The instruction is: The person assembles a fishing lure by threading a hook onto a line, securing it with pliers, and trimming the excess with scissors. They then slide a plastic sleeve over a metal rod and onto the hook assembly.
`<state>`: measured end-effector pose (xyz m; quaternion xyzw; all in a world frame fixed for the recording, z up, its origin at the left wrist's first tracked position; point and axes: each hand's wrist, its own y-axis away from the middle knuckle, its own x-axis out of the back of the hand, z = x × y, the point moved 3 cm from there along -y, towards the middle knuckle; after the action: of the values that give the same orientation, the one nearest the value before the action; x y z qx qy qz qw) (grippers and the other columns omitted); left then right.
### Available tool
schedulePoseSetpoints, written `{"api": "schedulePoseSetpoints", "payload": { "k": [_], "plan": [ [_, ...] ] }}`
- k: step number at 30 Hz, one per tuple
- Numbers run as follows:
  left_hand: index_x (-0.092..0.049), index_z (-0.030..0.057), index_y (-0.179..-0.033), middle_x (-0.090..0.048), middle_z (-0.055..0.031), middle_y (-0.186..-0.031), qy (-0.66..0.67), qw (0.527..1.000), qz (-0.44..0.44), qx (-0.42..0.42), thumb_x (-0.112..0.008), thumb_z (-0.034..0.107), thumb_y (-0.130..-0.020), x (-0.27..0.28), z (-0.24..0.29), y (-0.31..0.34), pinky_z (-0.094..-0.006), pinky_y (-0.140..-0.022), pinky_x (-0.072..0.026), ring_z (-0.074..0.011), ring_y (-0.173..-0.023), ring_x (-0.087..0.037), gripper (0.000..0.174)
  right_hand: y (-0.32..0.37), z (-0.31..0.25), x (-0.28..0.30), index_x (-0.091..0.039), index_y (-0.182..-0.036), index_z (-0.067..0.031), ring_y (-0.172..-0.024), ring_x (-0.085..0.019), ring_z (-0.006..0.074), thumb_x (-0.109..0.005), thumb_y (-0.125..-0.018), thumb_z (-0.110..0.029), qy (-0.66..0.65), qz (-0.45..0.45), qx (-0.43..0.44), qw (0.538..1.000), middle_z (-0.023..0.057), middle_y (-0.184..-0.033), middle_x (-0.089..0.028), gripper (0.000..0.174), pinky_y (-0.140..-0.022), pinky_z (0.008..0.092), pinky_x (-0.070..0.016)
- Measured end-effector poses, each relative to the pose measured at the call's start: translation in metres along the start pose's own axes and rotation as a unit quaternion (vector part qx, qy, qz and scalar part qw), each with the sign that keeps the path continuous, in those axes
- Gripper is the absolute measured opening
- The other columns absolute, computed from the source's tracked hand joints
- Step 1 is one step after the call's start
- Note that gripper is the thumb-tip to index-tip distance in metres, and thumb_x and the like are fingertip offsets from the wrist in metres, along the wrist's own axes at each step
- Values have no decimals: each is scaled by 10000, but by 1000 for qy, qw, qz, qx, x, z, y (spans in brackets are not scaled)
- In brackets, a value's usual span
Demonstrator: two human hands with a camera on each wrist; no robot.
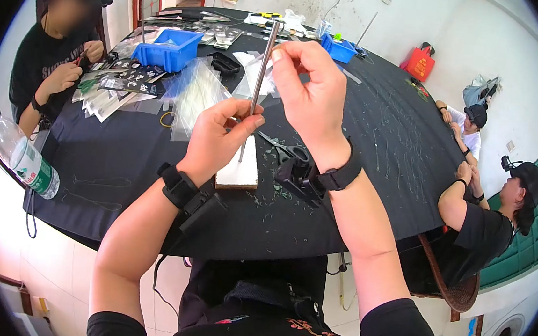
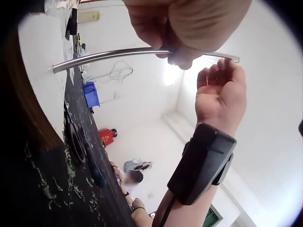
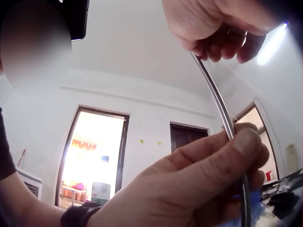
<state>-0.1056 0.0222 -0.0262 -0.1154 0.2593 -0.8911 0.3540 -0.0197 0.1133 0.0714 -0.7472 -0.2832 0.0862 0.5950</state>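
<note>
A slim metal rod (image 1: 262, 71) stands upright, slightly tilted, its lower end at a white board (image 1: 238, 168) with a brown edge. My left hand (image 1: 217, 135) pinches the rod below its middle between thumb and fingers. Up at the rod's top end is my right hand (image 1: 311, 85), thumb and index finger together; it pinches what looks like a thin thread (image 3: 209, 60), hard to make out against the wall. Behind the right wrist's camera lie black-handled scissors (image 1: 286, 149), partly hidden, on the black tablecloth.
Thread clippings (image 1: 272, 200) litter the cloth near the board. Clear plastic sheets (image 1: 195, 94), a blue bin (image 1: 167, 50) and packets lie to the left. A water bottle (image 1: 32, 166) stands at the left edge. Thin cords (image 1: 382, 152) lie rightward; other people sit around the table.
</note>
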Motion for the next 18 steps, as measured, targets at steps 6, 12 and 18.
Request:
{"api": "schedulePoseSetpoints", "payload": {
  "k": [6,12,18],
  "plan": [
    [-548,47,-1009,-505,6,-845,-16,995,59,-84,-620,94,-775,14,15,-2,-169,-503,-362,-34,-693,-460,249,19,4,-2,-576,-708,-33,-626,-519,249,-586,-702,-39,31,-24,5,999,81,-654,-545,14,-552,321,-412],
    [-531,-10,-1070,-566,-48,-961,130,988,16,-84,-613,79,-793,9,46,-27,-192,-614,-448,-63,-755,-523,302,48,10,-2,-563,-688,-30,-646,-523,275,-577,-686,-42,10,-90,-52,995,99,-650,-543,18,-580,343,-411],
    [-599,7,-920,-600,-4,-796,0,1000,-24,-11,-628,71,-782,-2,22,-21,-178,-592,-427,-39,-665,-526,155,66,19,-3,-534,-667,-24,-635,-510,282,-567,-682,-47,15,-123,-70,990,105,-627,-517,43,-573,352,-407]
  ]
}}
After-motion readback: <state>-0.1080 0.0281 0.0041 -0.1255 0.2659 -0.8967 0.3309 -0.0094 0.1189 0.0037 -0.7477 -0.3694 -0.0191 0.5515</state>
